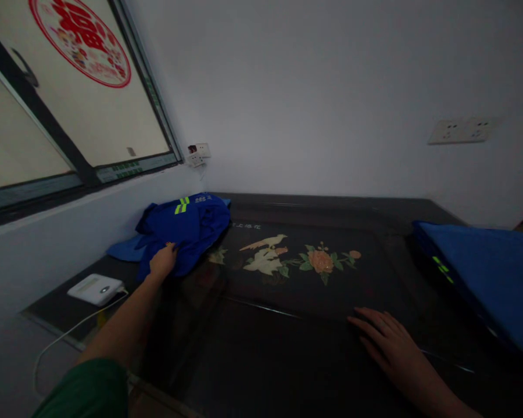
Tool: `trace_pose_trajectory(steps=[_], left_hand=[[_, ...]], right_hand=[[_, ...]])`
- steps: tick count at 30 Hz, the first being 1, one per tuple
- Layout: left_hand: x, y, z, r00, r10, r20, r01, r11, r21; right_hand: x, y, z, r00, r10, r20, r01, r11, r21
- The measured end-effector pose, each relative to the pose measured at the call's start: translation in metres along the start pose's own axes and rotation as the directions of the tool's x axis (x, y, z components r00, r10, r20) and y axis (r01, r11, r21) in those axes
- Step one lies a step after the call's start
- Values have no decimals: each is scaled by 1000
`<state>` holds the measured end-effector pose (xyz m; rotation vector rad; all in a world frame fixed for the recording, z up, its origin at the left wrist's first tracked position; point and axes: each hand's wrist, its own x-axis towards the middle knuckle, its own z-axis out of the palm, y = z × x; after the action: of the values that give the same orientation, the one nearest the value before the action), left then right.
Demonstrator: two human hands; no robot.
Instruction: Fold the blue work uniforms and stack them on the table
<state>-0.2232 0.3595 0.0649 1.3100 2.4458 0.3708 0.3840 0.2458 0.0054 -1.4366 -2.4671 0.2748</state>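
On the left, my left hand [163, 259] is closed on the near edge of a crumpled blue work garment [196, 223] with yellow-green reflective strips. The garment lies in a loose heap at the back left of the dark table [270, 342]. A lighter blue piece of cloth [126, 248] shows from under it. My right hand [386, 337] rests palm down at the right of the tabletop, fingers stretched out and holding nothing. Further right lies a flat stack of blue cloth [483, 267] with a small reflective strip on its side.
A white box-shaped device [96, 289] with a white cable [76, 325] sits at the table's left edge. Inlaid birds and flowers [320, 261] decorate the tabletop. Wall sockets [461, 130] are at the right, more [198, 154] in the corner. A sliding window [82, 116] is on the left.
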Motion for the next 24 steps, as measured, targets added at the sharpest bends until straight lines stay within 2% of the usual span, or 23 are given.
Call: trace_pose_trajectory(steps=[2,4,8,11,14,15,16,18,19,21,23,24], left_hand=[[0,10,-8,994,24,-103,-10,991,134],[3,23,-18,981,61,-184,-30,986,166],[5,64,-29,936,238,-258,-179,956,231],[-6,101,-19,869,422,-259,-373,901,220],[-31,142,6,799,560,-219,-532,828,178],[-43,157,16,765,609,-209,-594,793,136],[-57,172,26,712,671,-206,-678,734,45],[-89,206,45,588,781,-212,-809,562,-173],[-107,223,55,542,811,-220,-834,487,-260],[-145,255,77,474,863,-173,-857,408,-315],[-184,283,102,379,923,-63,-844,317,-432],[-204,295,116,337,942,7,-824,299,-481]], right_hand=[[-2,1,1,998,-43,-38,41,998,-42],[-2,0,0,996,-68,-50,65,995,-70],[0,0,-2,995,-77,-65,71,994,-86],[1,1,-1,994,-76,-72,70,994,-84],[0,2,1,995,-67,-70,63,996,-70],[0,2,0,996,-61,-64,58,997,-60],[0,1,-1,997,-53,-59,50,998,-48],[1,-1,-4,998,-32,-45,32,999,-4],[1,-2,-7,999,-19,-42,20,999,32],[3,-3,-13,995,39,-87,-28,991,130],[5,-3,-20,968,168,-186,-119,961,249],[6,-3,-24,937,251,-243,-171,936,306]])
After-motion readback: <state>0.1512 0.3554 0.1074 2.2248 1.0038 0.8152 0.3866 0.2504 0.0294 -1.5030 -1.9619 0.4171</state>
